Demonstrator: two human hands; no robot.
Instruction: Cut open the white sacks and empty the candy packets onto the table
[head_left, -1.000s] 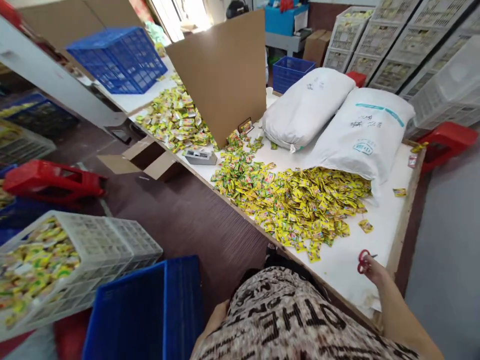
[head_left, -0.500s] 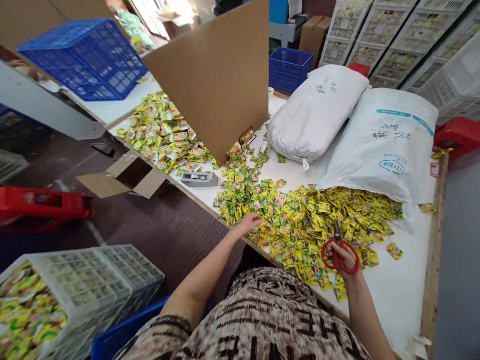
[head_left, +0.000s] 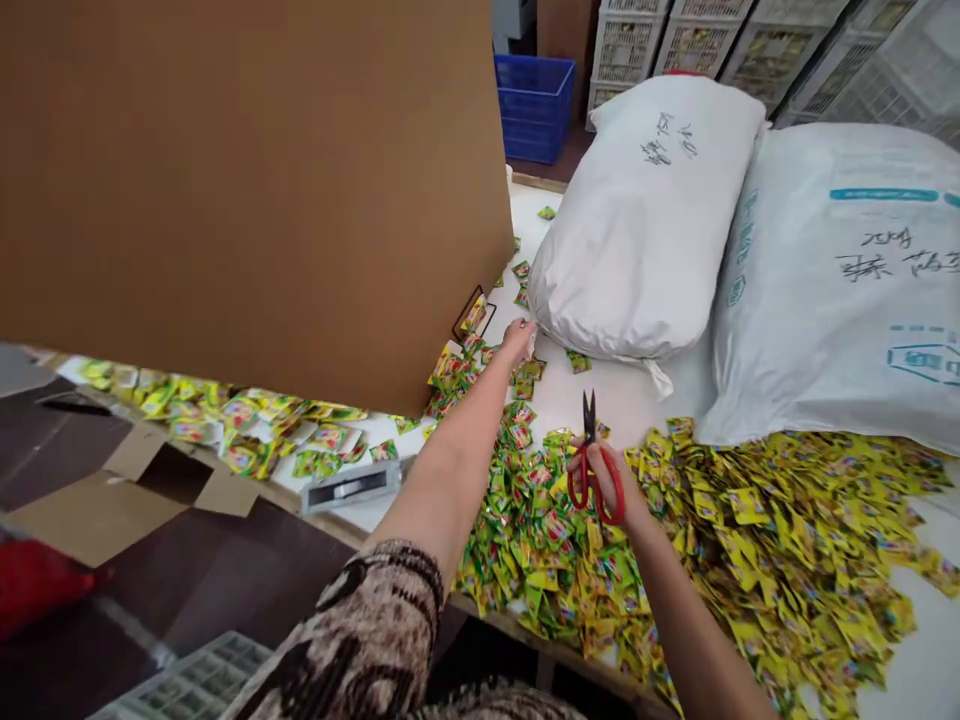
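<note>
My left hand is stretched far forward, its fingers closed on the lower left corner of a stuffed white sack. In my right hand is a pair of scissors with red handles; the dark blades point up and away, slightly apart. Below both hands spreads a heap of small green and yellow sachets. More sachets, mostly yellow, are piled to the right of my right hand. A black wire stand holding a sachet is just left of my left hand.
A tall cardboard panel stands on the left of the white table. A second stuffed sack lies to the right. Near the left edge sits a grey tape dispenser. Beyond are a blue crate and stacked white crates.
My left hand has moved forward from the near sachets to the sack's corner. My right hand has shifted left with the scissors. The view has moved closer to the panel and sacks.
</note>
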